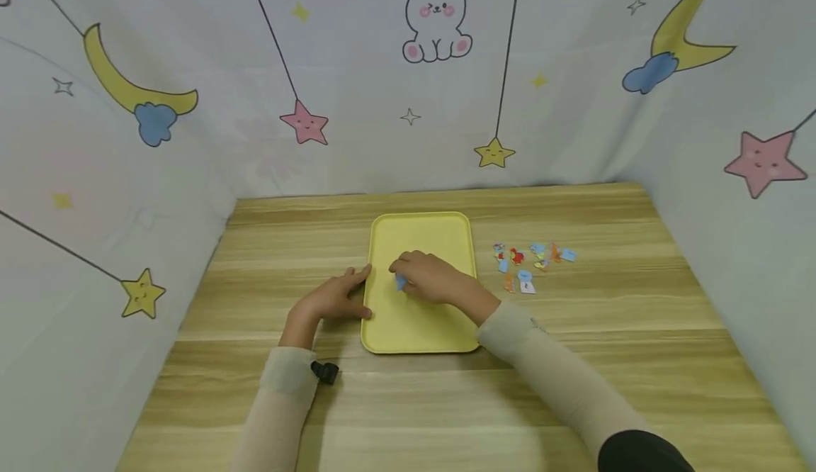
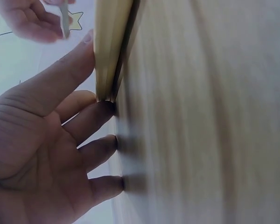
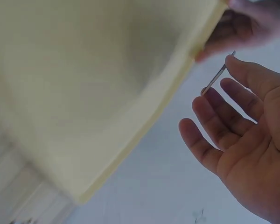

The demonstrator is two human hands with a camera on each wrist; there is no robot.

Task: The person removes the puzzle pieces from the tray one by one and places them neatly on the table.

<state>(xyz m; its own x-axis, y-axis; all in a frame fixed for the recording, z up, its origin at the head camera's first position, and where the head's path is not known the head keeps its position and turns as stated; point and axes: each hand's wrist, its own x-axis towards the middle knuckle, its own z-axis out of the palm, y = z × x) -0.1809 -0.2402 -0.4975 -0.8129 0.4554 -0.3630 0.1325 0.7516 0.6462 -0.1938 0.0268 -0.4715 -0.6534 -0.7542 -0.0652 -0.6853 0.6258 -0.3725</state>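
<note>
A yellow tray (image 1: pixel 421 334) lies on the wooden table. Against its left edge my left hand (image 1: pixel 333 298) rests with fingers spread, thumb and fingertips touching the rim and the tabletop. Over the tray's middle my right hand (image 1: pixel 428 278) pinches a small flat blue piece (image 1: pixel 400 282). Seen edge-on in the right wrist view, the thin piece (image 3: pixel 218 77) sits between thumb and fingertips, clear of the tray. What is printed on it cannot be made out.
Several small colourful cutout pieces (image 1: pixel 525 282) lie on the table (image 1: pixel 599 316) to the right of the tray, including a red one (image 1: pixel 516 256). A white printed cloth (image 1: pixel 382 89) hangs behind the table and along both sides.
</note>
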